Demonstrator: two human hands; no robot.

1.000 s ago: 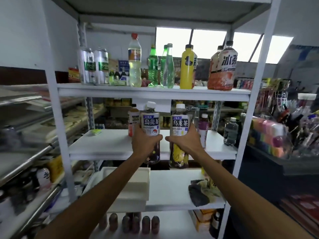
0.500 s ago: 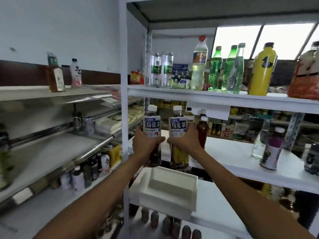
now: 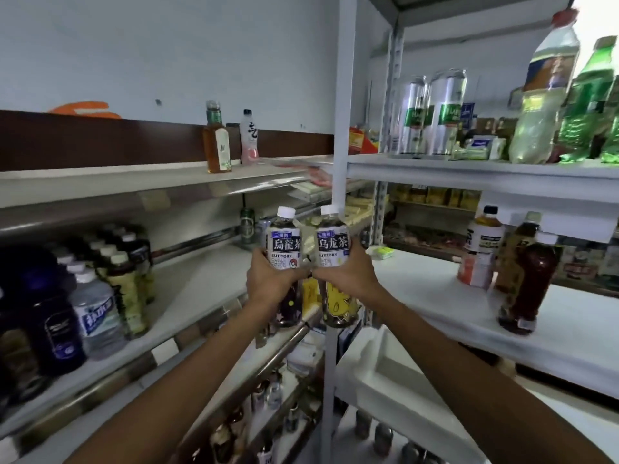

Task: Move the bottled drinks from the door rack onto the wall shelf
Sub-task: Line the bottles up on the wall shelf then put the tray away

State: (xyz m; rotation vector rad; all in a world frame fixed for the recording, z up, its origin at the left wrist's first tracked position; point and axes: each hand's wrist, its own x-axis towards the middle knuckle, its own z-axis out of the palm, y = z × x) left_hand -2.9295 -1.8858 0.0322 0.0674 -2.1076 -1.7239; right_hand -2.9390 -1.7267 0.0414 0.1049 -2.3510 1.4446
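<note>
Tea bottles [image 3: 284, 244] being carried to the wall shelf [image 3: 201, 289].
One each being clamped mid-label by left grip [image 3: 271, 279] and right grip [image 3: 346, 276]; likely heavy, slick.

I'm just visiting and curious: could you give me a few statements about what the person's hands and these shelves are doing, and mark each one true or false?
1. The left hand grips the left tea bottle and the right hand grips the right tea bottle. True.
2. Both held bottles have red caps. False: both caps are white.
3. An amber bottle and a pink bottle stand side by side on the upper left shelf. True.
4. The held bottles are tipped onto their sides. False: both are held upright, close together.
5. A clear water bottle stands among dark bottles lower on the left. True.
</note>
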